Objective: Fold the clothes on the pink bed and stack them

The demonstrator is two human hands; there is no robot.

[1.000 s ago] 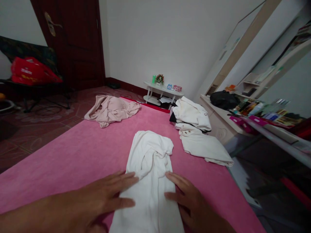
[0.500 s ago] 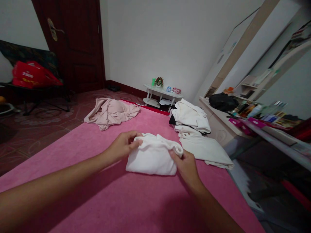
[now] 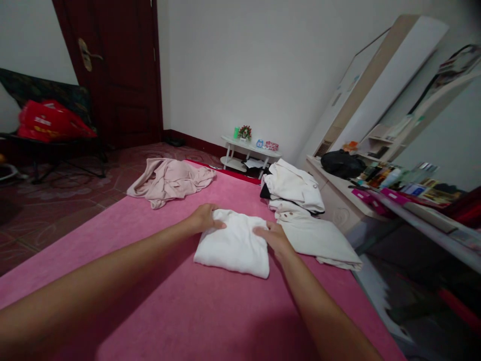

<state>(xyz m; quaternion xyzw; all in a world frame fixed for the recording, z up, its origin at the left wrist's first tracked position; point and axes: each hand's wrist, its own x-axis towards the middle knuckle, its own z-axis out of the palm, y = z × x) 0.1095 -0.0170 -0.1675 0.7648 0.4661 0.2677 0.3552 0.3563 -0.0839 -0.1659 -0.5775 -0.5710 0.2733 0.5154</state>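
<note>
Both hands, left hand [image 3: 205,218] and right hand [image 3: 273,235], press flat, fingers together, on the folded white garment [image 3: 233,244]; lifting unevenly may unfold it.

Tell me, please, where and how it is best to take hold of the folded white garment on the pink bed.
Probably grip the folded garment by its left and right edges, hands sliding under from both sides. It lies flat as a thick, compact stack, so support beneath should keep the folds together.

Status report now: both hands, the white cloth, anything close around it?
Left hand and right hand flat on folded white cloth. Cloth lies on pink bed cover. Cream garment just right of it.
</note>
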